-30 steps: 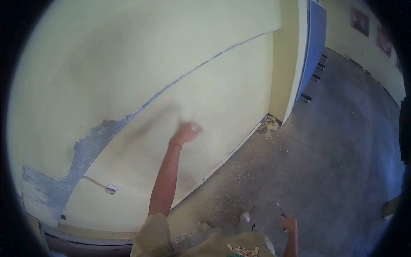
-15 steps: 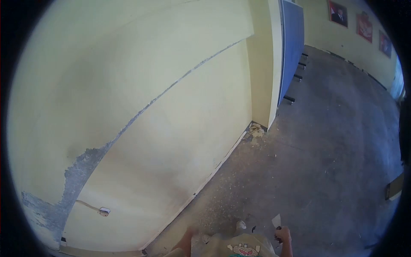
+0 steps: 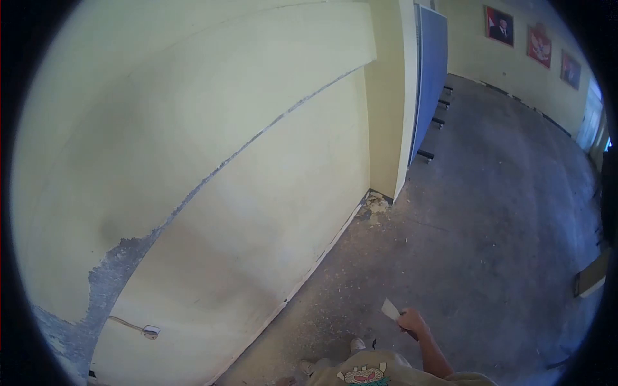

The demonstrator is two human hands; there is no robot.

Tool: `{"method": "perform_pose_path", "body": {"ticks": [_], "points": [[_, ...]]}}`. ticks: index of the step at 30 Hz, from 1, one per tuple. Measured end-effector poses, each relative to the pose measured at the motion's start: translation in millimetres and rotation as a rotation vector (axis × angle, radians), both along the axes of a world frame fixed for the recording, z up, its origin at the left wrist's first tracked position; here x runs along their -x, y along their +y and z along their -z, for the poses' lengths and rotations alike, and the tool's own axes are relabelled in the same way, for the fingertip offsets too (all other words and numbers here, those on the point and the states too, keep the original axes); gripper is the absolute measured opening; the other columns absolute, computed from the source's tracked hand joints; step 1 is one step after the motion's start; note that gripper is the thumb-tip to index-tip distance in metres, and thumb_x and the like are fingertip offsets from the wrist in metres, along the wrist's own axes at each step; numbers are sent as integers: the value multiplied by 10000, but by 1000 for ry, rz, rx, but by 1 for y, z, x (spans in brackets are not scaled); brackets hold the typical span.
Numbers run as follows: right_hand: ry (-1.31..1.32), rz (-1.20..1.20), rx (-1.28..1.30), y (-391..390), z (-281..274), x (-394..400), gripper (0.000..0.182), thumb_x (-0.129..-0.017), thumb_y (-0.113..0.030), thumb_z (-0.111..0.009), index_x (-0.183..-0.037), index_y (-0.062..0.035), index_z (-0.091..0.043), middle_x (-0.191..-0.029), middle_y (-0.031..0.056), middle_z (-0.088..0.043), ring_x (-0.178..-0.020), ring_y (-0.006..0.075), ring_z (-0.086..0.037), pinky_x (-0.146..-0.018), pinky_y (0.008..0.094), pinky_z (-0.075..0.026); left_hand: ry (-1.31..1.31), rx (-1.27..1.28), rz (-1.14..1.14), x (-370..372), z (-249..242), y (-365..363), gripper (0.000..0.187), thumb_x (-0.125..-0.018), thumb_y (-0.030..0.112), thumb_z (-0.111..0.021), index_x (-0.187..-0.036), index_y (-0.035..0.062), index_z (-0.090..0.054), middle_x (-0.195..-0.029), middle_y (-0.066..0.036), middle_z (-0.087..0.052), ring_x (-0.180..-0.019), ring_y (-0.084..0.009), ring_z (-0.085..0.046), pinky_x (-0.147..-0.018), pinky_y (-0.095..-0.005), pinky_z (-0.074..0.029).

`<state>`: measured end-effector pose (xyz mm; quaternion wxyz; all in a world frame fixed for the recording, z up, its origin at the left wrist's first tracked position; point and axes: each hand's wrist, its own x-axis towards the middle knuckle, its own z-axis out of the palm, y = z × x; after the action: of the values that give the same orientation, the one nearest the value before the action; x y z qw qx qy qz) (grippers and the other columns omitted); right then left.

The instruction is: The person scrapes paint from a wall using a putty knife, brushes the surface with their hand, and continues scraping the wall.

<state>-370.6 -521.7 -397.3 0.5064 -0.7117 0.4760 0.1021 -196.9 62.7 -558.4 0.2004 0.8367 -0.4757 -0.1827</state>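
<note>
In my right hand (image 3: 414, 323) is a putty knife (image 3: 390, 309), its pale flat blade pointing up and left over the floor. The fingers are wrapped round its handle. Of my left hand (image 3: 286, 381) only a small brownish patch shows at the bottom edge, beside my shirt, and its fingers are hidden. On my left, the cream wall (image 3: 290, 206) carries a long grey strip of bared plaster (image 3: 122, 264), wide at the lower left and narrowing towards the pillar. Neither hand touches the wall.
Paint flakes (image 3: 335, 283) litter the floor along the wall base. A heap of debris (image 3: 375, 206) lies at the foot of the pillar (image 3: 388, 109). Beyond stands a blue panel (image 3: 429, 83) on black feet. A wall socket (image 3: 150, 332) sits low on the left; a box-like object (image 3: 591, 275) lies right.
My right hand has risen and moved forward and slightly left with the putty knife. My left hand has dropped mostly out of view. The view has shifted slightly.
</note>
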Motion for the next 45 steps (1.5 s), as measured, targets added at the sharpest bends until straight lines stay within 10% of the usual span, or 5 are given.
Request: {"method": "perform_pose_path", "body": {"ticks": [13,24,26,33,45], "points": [[-292,114,-139,48,-54,-29,187,-842,-4,-498,-983,42,-613,-670,129,-630,-537,211,-639,-467,330,-521,1354,93,-1404,4,-29,-74,292,-929,242,-475,-1006,90,-713,-1031,-69,-707,-961,-231,-674,-764,-413,-556],[-515,-253,172,53,-134,-127,228,-887,-169,-637,-814,47,-647,-710,44,-639,-586,80,-545,-533,290,-444,1286,523,-1429,18,-56,-82,252,-898,166,-533,-1053,-6,-632,-1012,-113,-660,-892,-241,-662,-752,-390,-567],[-765,-221,-22,69,-140,-166,186,-868,-138,-638,-872,47,-657,-710,79,-643,-640,125,-565,-562,319,-450,578,204,-800,5,-35,-80,321,-908,223,-554,-1096,-29,-618,-1059,-152,-658,-920,-255,-663,-778,-408,-555],[-893,-461,-327,166,-259,-302,167,-903,-104,-635,-1027,-1,-593,-737,34,-631,-637,78,-578,-541,231,-453,1230,916,-843,-54,-365,-231,367,-1003,330,-484,-1177,17,-565,-1031,-99,-651,-918,-205,-645,-758,-367,-541],[-1152,-311,-446,255,-306,-369,137,-945,-132,-608,-921,2,-600,-771,33,-644,-621,61,-572,-524,216,-449,888,1203,-817,-108,-426,-229,258,-1031,244,-436,-1146,18,-484,-895,-30,-544,-812,-87,-509,-719,-231,-438]]}}
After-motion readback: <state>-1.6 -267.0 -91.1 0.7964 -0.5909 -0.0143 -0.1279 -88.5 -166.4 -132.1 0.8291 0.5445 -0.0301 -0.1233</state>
